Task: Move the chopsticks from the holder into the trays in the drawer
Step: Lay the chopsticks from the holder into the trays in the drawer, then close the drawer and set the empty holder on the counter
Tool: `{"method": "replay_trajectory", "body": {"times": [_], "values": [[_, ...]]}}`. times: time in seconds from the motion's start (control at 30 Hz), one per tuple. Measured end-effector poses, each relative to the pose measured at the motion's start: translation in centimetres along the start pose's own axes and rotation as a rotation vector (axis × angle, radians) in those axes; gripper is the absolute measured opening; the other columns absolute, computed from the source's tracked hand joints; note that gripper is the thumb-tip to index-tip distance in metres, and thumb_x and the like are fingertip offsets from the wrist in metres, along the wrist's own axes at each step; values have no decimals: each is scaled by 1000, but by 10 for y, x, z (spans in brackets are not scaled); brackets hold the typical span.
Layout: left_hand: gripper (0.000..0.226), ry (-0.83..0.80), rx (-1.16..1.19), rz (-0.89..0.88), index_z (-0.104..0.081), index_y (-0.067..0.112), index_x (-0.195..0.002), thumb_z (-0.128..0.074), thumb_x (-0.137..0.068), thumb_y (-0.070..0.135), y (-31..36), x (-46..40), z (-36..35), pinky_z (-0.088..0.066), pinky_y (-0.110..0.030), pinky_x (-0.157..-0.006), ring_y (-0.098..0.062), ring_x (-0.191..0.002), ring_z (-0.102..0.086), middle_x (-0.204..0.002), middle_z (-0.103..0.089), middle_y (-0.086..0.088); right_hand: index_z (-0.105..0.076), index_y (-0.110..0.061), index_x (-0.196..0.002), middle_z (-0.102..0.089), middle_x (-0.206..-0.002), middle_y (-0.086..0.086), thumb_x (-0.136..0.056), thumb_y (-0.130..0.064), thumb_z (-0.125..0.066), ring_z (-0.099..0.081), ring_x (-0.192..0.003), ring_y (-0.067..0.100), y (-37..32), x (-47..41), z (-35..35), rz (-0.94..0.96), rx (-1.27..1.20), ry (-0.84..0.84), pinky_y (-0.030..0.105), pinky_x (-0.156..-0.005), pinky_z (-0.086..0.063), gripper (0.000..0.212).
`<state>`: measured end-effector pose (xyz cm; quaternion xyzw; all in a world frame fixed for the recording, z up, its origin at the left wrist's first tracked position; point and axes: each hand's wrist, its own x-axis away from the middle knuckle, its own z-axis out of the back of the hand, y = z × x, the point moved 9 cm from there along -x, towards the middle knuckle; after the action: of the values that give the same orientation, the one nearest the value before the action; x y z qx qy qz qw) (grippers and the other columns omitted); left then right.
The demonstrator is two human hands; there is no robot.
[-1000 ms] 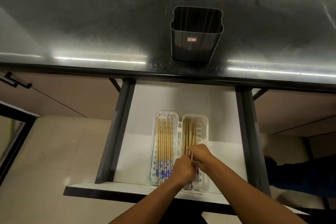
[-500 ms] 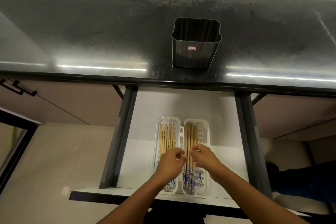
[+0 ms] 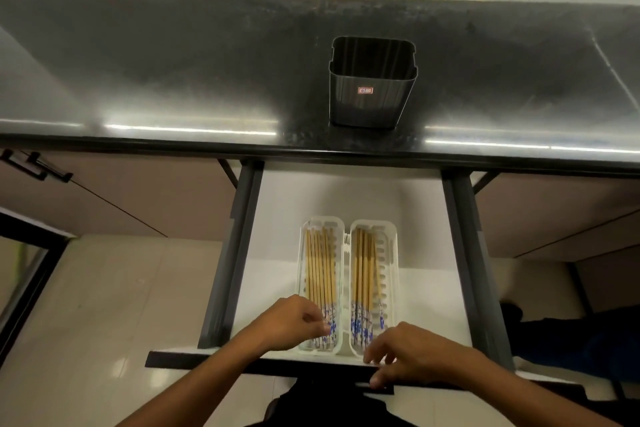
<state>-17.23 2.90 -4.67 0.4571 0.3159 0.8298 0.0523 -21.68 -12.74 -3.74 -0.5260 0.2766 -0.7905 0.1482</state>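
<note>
- Dark ribbed metal chopstick holder (image 3: 372,94): upright on the black speckled countertop (image 3: 173,80), 12 o'clock from the drawer.
- White open drawer (image 3: 346,198): two clear slotted plastic trays (image 3: 389,253) side by side, touching.
- Bamboo chopsticks with blue-patterned ends (image 3: 320,270): lying lengthwise in both trays.
- Left hand (image 3: 294,322): 9 o'clock of left tray, fingers curled at chopstick ends; can't tell if pinching.
- Right hand (image 3: 412,350): 6 o'clock of right tray, fingers spread, resting on drawer's front edge.

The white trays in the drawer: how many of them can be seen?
2. The left tray and the right tray lie side by side in the open drawer, each holding chopsticks. No other tray is visible.
</note>
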Motion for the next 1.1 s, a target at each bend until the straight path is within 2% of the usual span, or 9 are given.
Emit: {"method": "replay_trajectory", "body": {"times": [0.07,0.2,0.33,0.4,0.5,0.57,0.73,0.93,1.1], "values": [[32,-94,-22,-12,-74,15,-101,-64,-87,42,4,2,-12,-53,-31,-79,-15,-82,-64,-101,-73,-4,-62,-21,-123,-65,-123,-1,-82,-46,-68,-62,-108,14,-7,0,1,18,68,4,28,-96,-50,48],[37,-172,-73,-2,-74,13,-101,-69,-82,44,9,7,-23,-53,-33,-86,-18,-92,-67,-102,-73,-4,-62,-20,-121,-68,-118,2,-82,-48,-67,-64,-103,18,-17,-1,1,60,244,37,33,-91,-52,48],[50,-205,-234,-10,-68,6,-94,-75,-72,50,14,11,-29,-43,-35,-70,-19,-77,-56,-86,-64,-9,-64,-18,-118,-69,-113,4,-86,-45,-63,-65,-99,20,-24,-1,0,102,345,72,31,-83,-52,41],[55,-202,-322,-33,-65,9,-106,-77,-71,50,20,12,-31,-41,-31,-73,-20,-87,-57,-101,-66,-10,-64,-17,-118,-69,-113,4,-87,-44,-62,-65,-99,19,-25,-2,-1,102,341,53,28,-82,-51,41],[72,-163,-424,-89,-53,18,-131,-77,-71,51,29,11,-28,-45,-32,-90,-22,-115,-54,-128,-59,-3,-64,-15,-119,-68,-117,5,-89,-42,-61,-64,-100,19,-25,-5,0,114,332,40,23,-81,-50,41],[76,-128,-425,-107,-50,21,-134,-77,-70,52,31,9,-23,-45,-35,-97,-22,-120,-51,-134,-56,0,-63,-14,-121,-66,-120,6,-90,-40,-59,-63,-103,19,-27,-5,2,124,346,41,18,-77,-46,41],[74,-29,-405,-137,-54,20,-131,-78,-68,53,39,4,-4,-50,-36,-93,-19,-110,-57,-124,-62,0,-65,-14,-117,-68,-114,6,-90,-41,-59,-64,-97,18,-29,-6,21,127,398,82,28,-81,-52,39],[74,126,-380,-148,-56,20,-128,-80,-66,52,49,-15,33,-52,-36,-90,-19,-106,-60,-120,-65,0,-64,-17,-116,-69,-110,4,-91,-42,-57,-63,-95,16,-29,-14,62,114,476,206,25,-78,-49,37],[68,252,-414,-141,-58,20,-125,-78,-69,53,64,-34,68,-52,-38,-89,-20,-106,-60,-119,-65,-1,-62,-21,-114,-67,-104,1,-91,-46,-54,-63,-92,16,-27,-19,104,88,535,357,33,-81,-54,35]]}}
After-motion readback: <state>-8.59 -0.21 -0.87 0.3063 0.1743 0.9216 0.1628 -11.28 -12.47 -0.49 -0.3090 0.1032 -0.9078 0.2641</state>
